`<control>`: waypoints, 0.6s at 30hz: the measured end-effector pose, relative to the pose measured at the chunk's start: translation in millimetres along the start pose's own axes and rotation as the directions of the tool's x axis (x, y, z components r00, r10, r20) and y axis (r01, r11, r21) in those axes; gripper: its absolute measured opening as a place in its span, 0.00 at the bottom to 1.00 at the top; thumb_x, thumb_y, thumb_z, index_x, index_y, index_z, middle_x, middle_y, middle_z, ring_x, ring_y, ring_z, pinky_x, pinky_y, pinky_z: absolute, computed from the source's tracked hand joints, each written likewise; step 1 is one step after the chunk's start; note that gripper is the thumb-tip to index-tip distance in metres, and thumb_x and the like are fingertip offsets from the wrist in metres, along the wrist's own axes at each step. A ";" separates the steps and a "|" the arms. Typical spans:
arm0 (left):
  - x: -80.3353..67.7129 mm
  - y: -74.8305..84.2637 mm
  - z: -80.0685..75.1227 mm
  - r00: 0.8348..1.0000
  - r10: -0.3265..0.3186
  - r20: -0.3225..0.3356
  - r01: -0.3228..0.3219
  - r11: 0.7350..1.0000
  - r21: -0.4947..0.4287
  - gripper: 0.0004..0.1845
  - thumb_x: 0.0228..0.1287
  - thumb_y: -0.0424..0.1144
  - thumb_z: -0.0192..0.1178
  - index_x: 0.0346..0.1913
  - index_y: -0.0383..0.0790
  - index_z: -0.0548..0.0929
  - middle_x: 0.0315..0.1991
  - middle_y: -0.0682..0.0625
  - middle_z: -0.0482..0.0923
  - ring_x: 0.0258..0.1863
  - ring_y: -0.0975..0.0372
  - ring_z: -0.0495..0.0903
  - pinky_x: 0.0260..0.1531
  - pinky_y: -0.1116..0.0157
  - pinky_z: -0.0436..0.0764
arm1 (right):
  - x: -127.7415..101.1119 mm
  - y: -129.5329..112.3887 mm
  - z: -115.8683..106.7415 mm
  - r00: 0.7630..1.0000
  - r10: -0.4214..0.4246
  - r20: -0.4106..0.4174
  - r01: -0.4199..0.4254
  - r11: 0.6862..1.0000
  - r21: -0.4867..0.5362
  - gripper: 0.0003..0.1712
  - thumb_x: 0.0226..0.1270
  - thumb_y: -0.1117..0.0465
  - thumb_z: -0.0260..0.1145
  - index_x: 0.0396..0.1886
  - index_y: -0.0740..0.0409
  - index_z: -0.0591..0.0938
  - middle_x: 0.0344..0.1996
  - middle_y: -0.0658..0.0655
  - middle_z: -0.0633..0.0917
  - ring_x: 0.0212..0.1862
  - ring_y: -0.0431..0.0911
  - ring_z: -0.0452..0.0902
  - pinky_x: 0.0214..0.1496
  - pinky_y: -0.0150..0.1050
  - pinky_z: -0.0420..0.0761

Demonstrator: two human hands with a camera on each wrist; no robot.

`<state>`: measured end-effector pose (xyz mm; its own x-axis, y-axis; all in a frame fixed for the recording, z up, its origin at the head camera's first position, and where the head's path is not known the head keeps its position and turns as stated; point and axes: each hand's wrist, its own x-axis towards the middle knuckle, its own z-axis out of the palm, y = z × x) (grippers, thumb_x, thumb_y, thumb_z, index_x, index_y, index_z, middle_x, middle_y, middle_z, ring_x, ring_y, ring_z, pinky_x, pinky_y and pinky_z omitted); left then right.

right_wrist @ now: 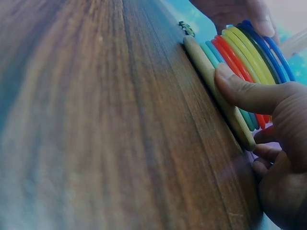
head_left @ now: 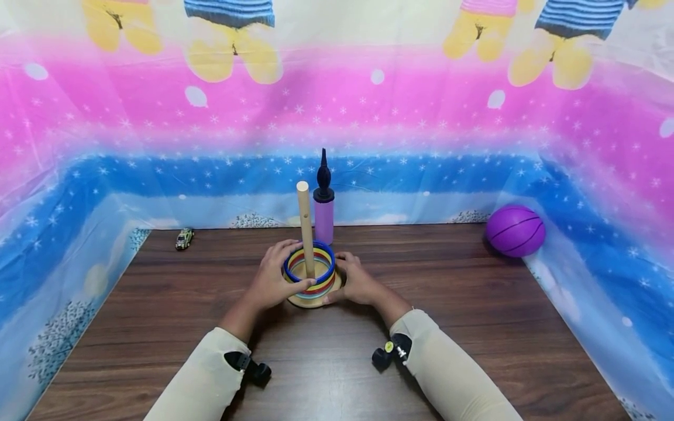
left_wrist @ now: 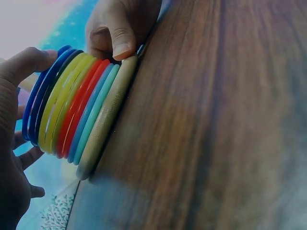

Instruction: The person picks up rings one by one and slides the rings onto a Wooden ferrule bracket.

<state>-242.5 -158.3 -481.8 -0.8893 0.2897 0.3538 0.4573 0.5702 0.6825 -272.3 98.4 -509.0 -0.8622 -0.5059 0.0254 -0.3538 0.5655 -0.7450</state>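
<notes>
Ring stack (head_left: 310, 270): both hands grasp it; wrist views show thumb (right_wrist: 240, 91) on base; peg (head_left: 305, 228) head-cam only, prob.

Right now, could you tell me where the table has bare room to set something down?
Bare wood lies between the toy car and the left hand, between the right hand and the ball, and along the near edge of the table between the sleeves. The middle is crowded: both hands hold the ring stack, with the pump just behind it.

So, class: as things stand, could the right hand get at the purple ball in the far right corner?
Probably yes. The right hand is busy gripping the ring stack, but bare table lies between it and the purple ball, with nothing in the way.
</notes>
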 end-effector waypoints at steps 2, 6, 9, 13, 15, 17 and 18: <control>-0.1 -0.5 0.8 1.000 0.004 -0.001 -0.004 1.000 0.006 0.44 0.60 0.45 0.83 0.77 0.36 0.76 0.77 0.33 0.71 0.78 0.35 0.67 0.73 0.25 0.67 | 0.1 0.4 -0.1 1.000 -0.005 0.000 0.005 1.000 -0.004 0.56 0.57 0.52 0.90 0.83 0.57 0.74 0.80 0.66 0.67 0.82 0.65 0.56 0.84 0.70 0.63; -0.5 -1.8 1.6 1.000 0.016 -0.006 -0.016 1.000 0.014 0.43 0.60 0.46 0.83 0.76 0.35 0.77 0.76 0.33 0.72 0.78 0.35 0.67 0.74 0.25 0.66 | 0.8 1.1 0.2 1.000 -0.010 -0.001 0.010 1.000 -0.005 0.55 0.57 0.52 0.90 0.82 0.56 0.74 0.80 0.66 0.67 0.81 0.64 0.57 0.83 0.70 0.63; -0.8 -2.2 1.5 1.000 0.021 -0.007 -0.021 1.000 0.017 0.43 0.59 0.46 0.83 0.76 0.35 0.78 0.76 0.33 0.73 0.78 0.35 0.67 0.74 0.25 0.65 | 1.4 2.1 0.6 1.000 -0.008 -0.002 0.008 1.000 -0.005 0.55 0.57 0.52 0.90 0.83 0.56 0.74 0.80 0.66 0.67 0.81 0.64 0.57 0.83 0.70 0.64; -1.3 -2.7 1.5 1.000 0.022 0.001 -0.022 1.000 0.019 0.43 0.60 0.47 0.82 0.76 0.36 0.78 0.77 0.33 0.72 0.78 0.34 0.66 0.74 0.24 0.64 | 1.5 3.3 0.9 1.000 -0.008 -0.004 0.008 1.000 -0.006 0.56 0.57 0.51 0.89 0.83 0.57 0.74 0.80 0.66 0.67 0.81 0.64 0.57 0.83 0.69 0.64; -1.4 -3.2 1.7 1.000 0.020 0.005 -0.020 1.000 0.017 0.43 0.61 0.47 0.81 0.76 0.36 0.77 0.77 0.33 0.72 0.79 0.34 0.66 0.75 0.24 0.63 | 1.4 3.5 0.8 1.000 -0.012 -0.006 0.012 1.000 -0.005 0.55 0.57 0.52 0.90 0.82 0.57 0.74 0.80 0.66 0.67 0.81 0.64 0.58 0.83 0.69 0.64; -1.4 -3.9 2.1 1.000 0.016 0.008 -0.016 1.000 0.017 0.43 0.61 0.47 0.81 0.77 0.37 0.77 0.78 0.33 0.72 0.79 0.34 0.66 0.75 0.24 0.63 | 1.2 3.3 0.6 1.000 -0.015 -0.005 0.015 1.000 -0.002 0.55 0.57 0.52 0.90 0.82 0.58 0.74 0.80 0.66 0.68 0.81 0.64 0.58 0.83 0.69 0.64; -1.3 -4.2 2.2 1.000 0.015 0.007 -0.015 1.000 0.017 0.43 0.61 0.47 0.81 0.77 0.37 0.77 0.78 0.33 0.72 0.79 0.34 0.66 0.75 0.24 0.63 | 1.1 3.2 0.5 1.000 -0.016 -0.005 0.016 1.000 -0.002 0.55 0.57 0.52 0.90 0.82 0.58 0.74 0.80 0.66 0.68 0.81 0.64 0.58 0.83 0.69 0.64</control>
<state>-243.3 -159.4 -486.6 -0.8822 0.3041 0.3595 0.4708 0.5789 0.6657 -274.2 99.3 -511.6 -0.8581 -0.5119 0.0408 -0.3686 0.5586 -0.7431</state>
